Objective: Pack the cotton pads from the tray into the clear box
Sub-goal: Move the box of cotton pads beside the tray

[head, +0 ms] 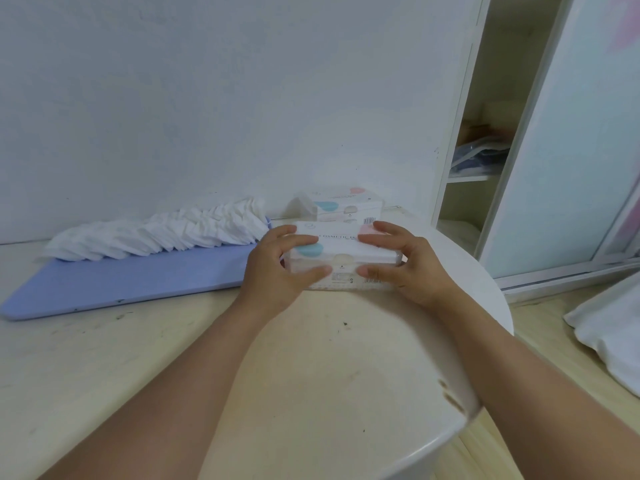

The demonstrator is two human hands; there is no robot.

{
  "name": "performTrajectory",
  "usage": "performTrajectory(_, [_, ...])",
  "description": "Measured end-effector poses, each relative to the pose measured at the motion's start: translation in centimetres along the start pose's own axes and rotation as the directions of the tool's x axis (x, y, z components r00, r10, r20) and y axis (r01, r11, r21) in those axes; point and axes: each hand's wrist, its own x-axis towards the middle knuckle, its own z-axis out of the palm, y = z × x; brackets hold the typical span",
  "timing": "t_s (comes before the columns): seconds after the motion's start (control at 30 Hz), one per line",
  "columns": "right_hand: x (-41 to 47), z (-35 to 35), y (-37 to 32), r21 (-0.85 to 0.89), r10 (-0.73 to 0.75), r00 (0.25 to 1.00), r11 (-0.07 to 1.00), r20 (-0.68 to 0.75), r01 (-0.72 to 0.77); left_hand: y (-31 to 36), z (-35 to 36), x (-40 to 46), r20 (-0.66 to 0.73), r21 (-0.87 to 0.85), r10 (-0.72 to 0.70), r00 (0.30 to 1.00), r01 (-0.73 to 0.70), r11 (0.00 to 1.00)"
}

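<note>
The blue tray (138, 282) lies left of the box (341, 258), its right end just beside the box and its near edge slanting across the table (311, 375). A long heap of white pads (162, 233) fills the tray's far side, against the wall; the near part of the tray is bare. Nearer than the box the tabletop is open up to its rounded edge, which curves off right of the box. Behind the box stands a second box (346, 204), close to the wall. The box itself sits on the table, lid on, between both hands. The left hand (277, 268) grips its left end, fingers curled over the lid and thumb pressed on the front wall. The right hand (405, 261) grips the right end the same way, fingers spread over the lid, thumb on the front. Both forearms reach in from the near edge. Right of the box, beyond the table, stands an open cupboard (485, 133).
</note>
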Motion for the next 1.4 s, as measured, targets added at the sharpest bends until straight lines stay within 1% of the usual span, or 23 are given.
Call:
performTrajectory(0.03, [0.1, 0.1, 0.1, -0.036, -0.007, 1.000, 0.999, -0.012, 0.006, -0.2, 0.1, 0.0, 0.031, 0.048, 0.028, 0.999, -0.030, 0.998])
performTrajectory(0.07, [0.2, 0.1, 0.2, -0.071, -0.013, 1.000, 0.997, -0.027, 0.011, -0.4, 0.2, 0.0, 0.038, 0.061, 0.047, 0.998, -0.049, 0.997])
performTrajectory(0.23, [0.5, 0.6, 0.2, -0.135, -0.001, 0.999, 0.991, -0.039, -0.005, -1.0, 0.4, 0.6, 0.001, 0.087, 0.071, 0.997, -0.071, 0.994])
performTrajectory(0.4, [1.6, 1.1, 0.1, -0.217, 0.026, 0.999, 0.976, 0.019, -0.021, -1.1, 0.7, 1.3, -0.042, 0.208, 0.053, 0.998, -0.043, 0.977])
performTrajectory(0.47, [2.7, 0.9, -0.3, -0.188, 0.035, 0.999, 0.982, 0.028, -0.029, -1.2, 0.8, 1.5, -0.077, 0.249, 0.072, 0.994, -0.050, 0.967])
performTrajectory(0.5, [3.6, 0.6, -0.6, -0.182, 0.028, 1.000, 0.983, -0.007, -0.029, -1.2, 1.0, 1.6, -0.088, 0.265, 0.080, 0.993, -0.055, 0.963])
performTrajectory(0.57, [6.0, 0.1, -1.2, -0.248, -0.006, 0.996, 0.968, -0.092, -0.017, -1.3, 1.3, 1.8, -0.108, 0.292, 0.085, 0.990, -0.050, 0.955])
performTrajectory(0.6, [7.4, 0.0, -1.6, -0.289, -0.010, 0.996, 0.957, -0.092, -0.018, -1.3, 1.4, 1.8, -0.115, 0.302, 0.088, 0.989, -0.049, 0.952])
performTrajectory(0.63, [8.8, 0.0, -1.9, -0.324, 0.001, 0.999, 0.946, -0.049, -0.017, -1.4, 1.5, 1.9, -0.118, 0.313, 0.096, 0.988, -0.055, 0.948])
performTrajectory(0.7, [11.8, 0.5, -2.6, -0.342, 0.069, 0.991, 0.939, 0.112, -0.026, -1.7, 1.5, 2.1, -0.119, 0.332, 0.111, 0.987, -0.066, 0.941])
performTrajectory(0.77, [14.3, 1.7, -3.4, -0.339, 0.138, 0.956, 0.940, 0.260, -0.044, -2.0, 1.5, 2.2, -0.129, 0.323, 0.110, 0.986, -0.063, 0.944])
performTrajectory(0.8, [15.2, 2.3, -3.7, -0.363, 0.159, 0.937, 0.931, 0.310, -0.038, -1.9, 1.5, 2.2, -0.134, 0.314, 0.107, 0.985, -0.061, 0.948])
performTrajectory(0.87, [16.9, 3.8, -3.7, -0.490, 0.206, 0.894, 0.871, 0.399, 0.018, -1.9, 1.5, 2.3, -0.142, 0.305, 0.107, 0.984, -0.059, 0.951])
performTrajectory(0.93, [17.8, 5.1, -3.2, -0.644, 0.295, 0.836, 0.760, 0.463, 0.089, -1.8, 1.5, 2.4, -0.149, 0.312, 0.118, 0.982, -0.066, 0.948])
performTrajectory(1.0, [18.4, 5.2, -2.4, -0.723, 0.367, 0.825, 0.687, 0.430, 0.071, -1.8, 1.4, 2.3, -0.155, 0.322, 0.117, 0.981, -0.062, 0.945])
performTrajectory(1.07, [18.4, 3.8, -1.5, -0.777, 0.393, 0.852, 0.629, 0.347, 0.027, -1.7, 1.5, 2.3, -0.156, 0.332, 0.115, 0.981, -0.058, 0.942])
performTrajectory(1.1, [18.3, 2.7, -0.9, -0.786, 0.400, 0.857, 0.618, 0.324, 0.009, -1.7, 1.6, 2.2, -0.156, 0.336, 0.113, 0.981, -0.055, 0.940])
performTrajectory(1.23, [16.7, -1.7, 0.8, -0.797, 0.393, 0.879, 0.604, 0.271, -0.025, -1.5, 2.0, 2.1, -0.180, 0.367, 0.094, 0.979, -0.022, 0.930])
performTrajectory(1.3, [15.3, -3.1, 1.0, -0.793, 0.410, 0.880, 0.606, 0.238, -0.068, -1.1, 2.4, 2.1, -0.195, 0.418, 0.092, 0.977, -0.002, 0.908])
performTrajectory(1.4, [12.9, -4.3, 0.7, -0.788, 0.414, 0.885, 0.608, 0.212, -0.095, -0.7, 3.0, 2.5, -0.189, 0.522, 0.104, 0.976, 0.010, 0.853])
